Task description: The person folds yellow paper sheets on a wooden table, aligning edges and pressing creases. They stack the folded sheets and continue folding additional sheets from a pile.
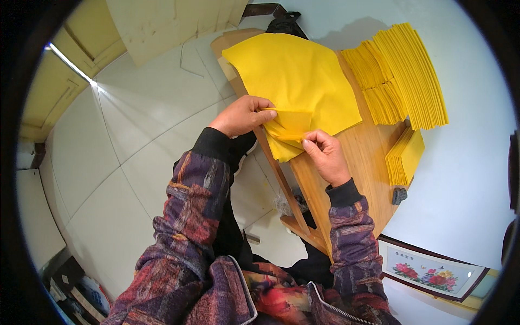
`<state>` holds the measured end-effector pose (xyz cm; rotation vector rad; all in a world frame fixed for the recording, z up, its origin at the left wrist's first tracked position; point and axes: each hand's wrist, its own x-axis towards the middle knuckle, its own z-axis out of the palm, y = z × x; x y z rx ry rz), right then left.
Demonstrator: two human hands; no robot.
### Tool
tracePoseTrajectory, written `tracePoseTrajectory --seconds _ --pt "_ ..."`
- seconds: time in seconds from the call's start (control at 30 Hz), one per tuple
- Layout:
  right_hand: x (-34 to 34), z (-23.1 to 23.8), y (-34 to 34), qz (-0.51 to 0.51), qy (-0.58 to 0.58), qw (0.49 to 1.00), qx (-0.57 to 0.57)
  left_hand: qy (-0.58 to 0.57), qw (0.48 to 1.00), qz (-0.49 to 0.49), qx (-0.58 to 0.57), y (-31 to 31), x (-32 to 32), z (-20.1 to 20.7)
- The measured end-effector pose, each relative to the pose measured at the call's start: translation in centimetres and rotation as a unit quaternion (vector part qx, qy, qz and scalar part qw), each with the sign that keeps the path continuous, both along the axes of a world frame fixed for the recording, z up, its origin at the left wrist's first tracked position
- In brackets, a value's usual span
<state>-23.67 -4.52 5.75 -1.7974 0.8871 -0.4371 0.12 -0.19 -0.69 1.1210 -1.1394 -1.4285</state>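
A large yellow paper sheet (303, 81) lies on a wooden table (357, 162), its near corner folded over. My left hand (242, 115) pinches the folded corner (290, 125) from the left side. My right hand (325, 154) pinches the same fold from below, thumb and forefinger on its lower edge. Both hands hold the paper just above the table's near edge.
A fanned stack of yellow sheets (401, 76) lies at the table's far right, and a smaller yellow stack (405, 157) sits nearer. A small dark object (399, 195) rests by the table edge. A framed flower picture (430, 268) leans at lower right. White tiled floor (124, 162) spreads left.
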Motion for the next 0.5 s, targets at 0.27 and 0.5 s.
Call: tracePoseTrajectory --seconds 0.27,0.5 --pt "0.46 -0.78 -0.47 -0.098 -0.03 0.994 0.045 -0.006 1.0 -0.011 -0.011 0.1 0.25 0.45" --pt "0.83 -0.77 -0.49 -0.131 -0.025 0.99 0.055 0.009 1.0 -0.002 -0.002 0.18 0.01 0.68"
